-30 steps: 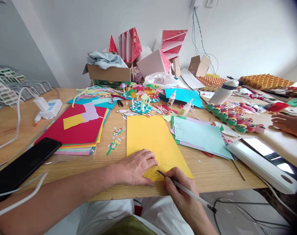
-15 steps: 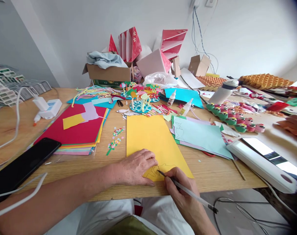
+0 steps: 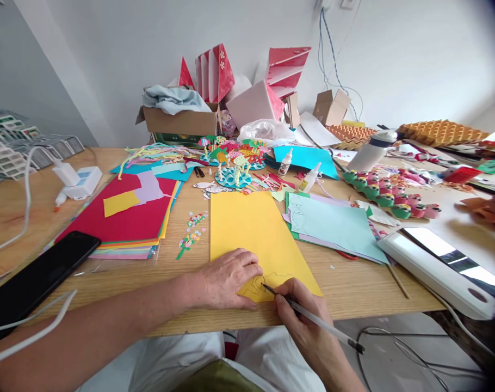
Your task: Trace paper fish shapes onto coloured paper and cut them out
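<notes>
A sheet of yellow paper (image 3: 247, 228) lies at the table's front edge, with a dark line drawing in its near right corner. My left hand (image 3: 231, 277) rests flat on its lower left part, fingers stretched out. A clear-barrelled black pen (image 3: 321, 324) is pinched in my right hand (image 3: 302, 313), its tip touching the drawing. Just left of the yellow sheet lie small paper pieces (image 3: 190, 238) with coloured dots. To the right, a pale green sheet (image 3: 337, 226) with fish-like outlines tops a small stack of paper.
A red sheet (image 3: 117, 218) tops a paper stack at left, beside a black phone (image 3: 43, 283). Farther back stand paper fish models (image 3: 233, 177), glue bottles (image 3: 310, 178) and a cardboard box (image 3: 180, 120). A white bottle (image 3: 372, 152) and a white device (image 3: 435, 275) are at right.
The camera view has shifted very slightly. Both hands, the pen and the yellow paper look almost the same as before.
</notes>
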A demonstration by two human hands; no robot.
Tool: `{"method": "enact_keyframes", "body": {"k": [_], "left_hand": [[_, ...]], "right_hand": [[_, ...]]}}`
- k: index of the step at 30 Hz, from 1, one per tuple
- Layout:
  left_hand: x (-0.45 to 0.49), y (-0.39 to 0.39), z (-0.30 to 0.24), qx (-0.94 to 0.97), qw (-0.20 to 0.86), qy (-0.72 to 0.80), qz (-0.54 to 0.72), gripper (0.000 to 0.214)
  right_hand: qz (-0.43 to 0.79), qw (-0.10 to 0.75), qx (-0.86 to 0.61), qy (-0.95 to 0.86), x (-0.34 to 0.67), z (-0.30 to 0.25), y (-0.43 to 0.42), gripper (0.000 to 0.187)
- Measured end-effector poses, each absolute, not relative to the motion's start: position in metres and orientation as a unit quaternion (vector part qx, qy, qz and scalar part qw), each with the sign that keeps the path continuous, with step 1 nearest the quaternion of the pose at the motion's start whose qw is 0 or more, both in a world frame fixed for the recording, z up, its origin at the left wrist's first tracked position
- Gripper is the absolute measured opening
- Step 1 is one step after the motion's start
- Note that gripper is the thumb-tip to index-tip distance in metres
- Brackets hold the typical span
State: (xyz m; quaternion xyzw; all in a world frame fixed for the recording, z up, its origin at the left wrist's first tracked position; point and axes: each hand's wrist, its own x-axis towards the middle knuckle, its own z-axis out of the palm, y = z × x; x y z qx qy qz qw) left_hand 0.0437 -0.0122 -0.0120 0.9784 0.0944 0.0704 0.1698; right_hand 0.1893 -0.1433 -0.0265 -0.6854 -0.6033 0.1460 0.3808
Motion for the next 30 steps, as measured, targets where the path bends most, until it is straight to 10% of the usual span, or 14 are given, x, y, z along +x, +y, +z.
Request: {"method": "enact_keyframes", "body": {"k": [30], "left_hand": [[0.0435,-0.0129,-0.0048,0.974,0.196,0.101,0.048,0.053]], "right_hand": [[0.216,0.444,-0.685,-0.536,0.1919,-0.0247,-0.1476,0.014]]}}
